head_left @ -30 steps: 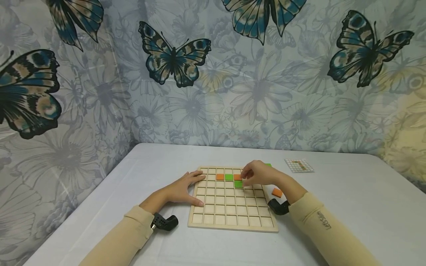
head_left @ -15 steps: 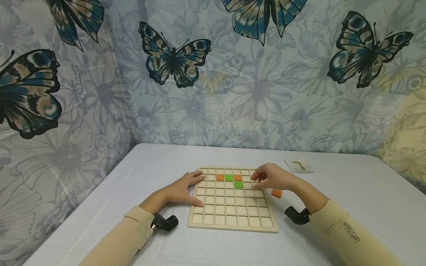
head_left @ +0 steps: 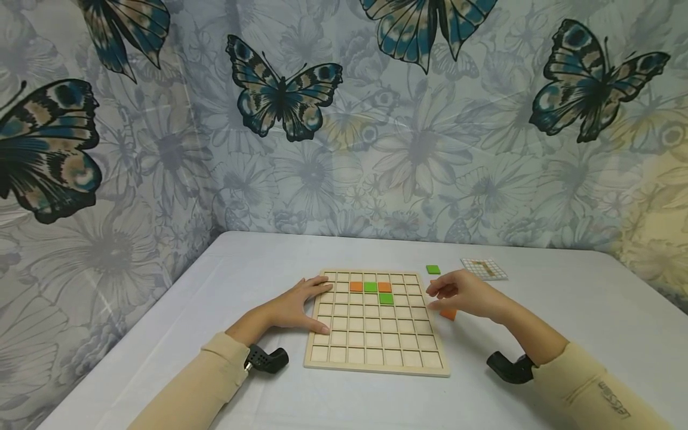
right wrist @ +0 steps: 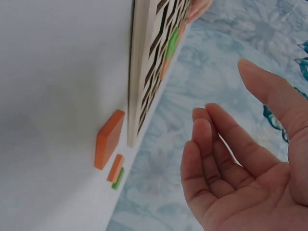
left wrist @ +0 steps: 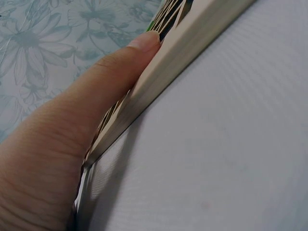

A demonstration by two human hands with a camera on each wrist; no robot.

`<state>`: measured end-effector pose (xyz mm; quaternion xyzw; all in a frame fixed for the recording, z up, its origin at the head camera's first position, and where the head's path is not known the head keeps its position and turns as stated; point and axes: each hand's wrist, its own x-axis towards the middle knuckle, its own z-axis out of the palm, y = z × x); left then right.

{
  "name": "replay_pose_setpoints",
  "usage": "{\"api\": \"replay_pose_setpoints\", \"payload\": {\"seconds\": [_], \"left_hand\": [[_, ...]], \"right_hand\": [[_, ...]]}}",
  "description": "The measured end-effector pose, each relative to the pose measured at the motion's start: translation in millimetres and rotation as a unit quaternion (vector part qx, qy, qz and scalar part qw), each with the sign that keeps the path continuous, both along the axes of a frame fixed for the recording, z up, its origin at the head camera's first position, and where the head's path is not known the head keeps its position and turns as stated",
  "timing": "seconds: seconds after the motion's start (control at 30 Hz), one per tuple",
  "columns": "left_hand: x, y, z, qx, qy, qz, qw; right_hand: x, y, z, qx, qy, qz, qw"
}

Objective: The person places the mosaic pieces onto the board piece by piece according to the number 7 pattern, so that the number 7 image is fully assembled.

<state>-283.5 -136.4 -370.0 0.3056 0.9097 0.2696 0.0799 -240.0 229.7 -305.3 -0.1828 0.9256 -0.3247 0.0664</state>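
A wooden grid board (head_left: 376,371) lies on the white table. In one row sit an orange tile (head_left: 356,286), a green tile (head_left: 370,286) and another orange tile (head_left: 384,286); below the last is a second green tile (head_left: 386,298). My left hand (head_left: 295,304) rests along the board's left edge, fingers spread and thumb (left wrist: 113,72) on the rim. Past the right edge hovers my right hand (head_left: 467,294), fingers loosely bent, thumb apart, nothing held. Beneath and beyond it lie a loose orange tile (right wrist: 109,137), another orange one (right wrist: 116,168), partly hidden in the head view, and a green one (head_left: 433,269).
A small printed grid card (head_left: 486,269) lies at the back right of the table. Behind the table hangs a cloth with butterflies (head_left: 282,89). Each wrist wears a black camera mount (head_left: 510,367).
My right hand has drawn away from the board's upper cells to the right, past its edge, uncovering the loose green tile. The left hand has stayed in place.
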Motion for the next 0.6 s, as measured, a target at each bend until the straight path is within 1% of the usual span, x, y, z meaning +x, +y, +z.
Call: {"api": "replay_pose_setpoints", "payload": {"seconds": [0.2, 0.33, 0.4, 0.6], "left_hand": [[-0.3, 0.1, 0.0, 0.001, 0.0, -0.002, 1.0], [-1.0, 0.5, -0.3, 0.002, 0.002, -0.006, 1.0], [-1.2, 0.6, -0.3, 0.003, 0.0, -0.006, 1.0], [-2.4, 1.0, -0.6, 0.001, -0.002, -0.007, 1.0]], "right_hand": [[5.3, 8.3, -5.2, -0.005, -0.005, -0.027, 0.9996], [6.1, 15.2, -11.3, -0.011, -0.007, -0.033, 0.9994], [6.0, 18.7, -14.4, -0.008, 0.001, -0.03, 0.9995], [4.9, 28.0, -22.4, 0.008, 0.014, -0.051, 0.9985]]}}
